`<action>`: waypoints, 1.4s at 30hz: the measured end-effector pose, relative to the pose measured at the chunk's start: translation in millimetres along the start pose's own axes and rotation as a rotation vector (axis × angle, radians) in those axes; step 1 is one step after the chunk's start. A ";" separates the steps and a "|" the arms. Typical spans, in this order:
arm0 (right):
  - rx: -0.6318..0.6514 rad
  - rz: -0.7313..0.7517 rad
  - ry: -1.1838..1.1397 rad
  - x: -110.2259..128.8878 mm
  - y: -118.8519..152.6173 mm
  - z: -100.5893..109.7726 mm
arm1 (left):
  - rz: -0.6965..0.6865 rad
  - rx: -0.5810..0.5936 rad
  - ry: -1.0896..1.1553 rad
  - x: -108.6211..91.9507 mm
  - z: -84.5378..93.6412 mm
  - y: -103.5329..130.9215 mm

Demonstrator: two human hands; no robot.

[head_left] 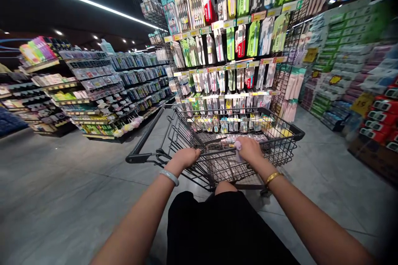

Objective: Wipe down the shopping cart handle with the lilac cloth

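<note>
A dark wire shopping cart (139, 157) stands sideways in front of me, its push bar off to the left. My left hand (187, 158) is closed around the near top rim of the basket. Farther right on the same side, my right hand (249, 150) also grips the rim. A small lavender thing (238, 151) shows at the fingers of my right hand; its kind is unclear. Inside the basket lie some packaged goods (231, 138), partly hidden by the wire sides and my right hand.
Directly beyond the cart rises a rack of hanging toothbrush packs (245, 45). Stocked shelves (93, 78) line the left side. At right are stacked green and purple packages (338, 66) and red boxes (382, 112). Grey floor (77, 190) surrounds the cart.
</note>
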State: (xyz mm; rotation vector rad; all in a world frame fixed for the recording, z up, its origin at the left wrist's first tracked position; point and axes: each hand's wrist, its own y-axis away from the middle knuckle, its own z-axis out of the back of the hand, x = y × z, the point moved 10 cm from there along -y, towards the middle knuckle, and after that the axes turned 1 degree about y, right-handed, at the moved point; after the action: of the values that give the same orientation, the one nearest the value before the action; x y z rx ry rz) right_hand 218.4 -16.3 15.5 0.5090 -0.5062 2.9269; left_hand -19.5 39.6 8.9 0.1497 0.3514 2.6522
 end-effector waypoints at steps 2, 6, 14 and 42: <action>0.085 -0.016 -0.094 40.0 2.1 -16.7 | -0.013 0.008 -0.025 -1.0 -3.9 -2.3; -0.117 0.360 -0.188 136.6 28.4 -24.3 | -0.027 -0.001 -0.078 -3.6 -4.6 -2.9; -0.199 0.343 -0.156 72.9 36.1 -13.9 | -0.035 -0.017 -0.096 -2.1 -8.8 -1.9; -0.065 0.251 -0.190 44.3 23.2 -10.5 | -0.071 0.007 -0.123 -6.7 -6.5 -3.2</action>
State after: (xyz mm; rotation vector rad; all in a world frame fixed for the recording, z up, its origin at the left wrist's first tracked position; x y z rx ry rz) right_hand 169.6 -31.3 14.6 0.7720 -0.7352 3.1003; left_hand -13.2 37.8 1.4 0.2958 0.3192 2.5574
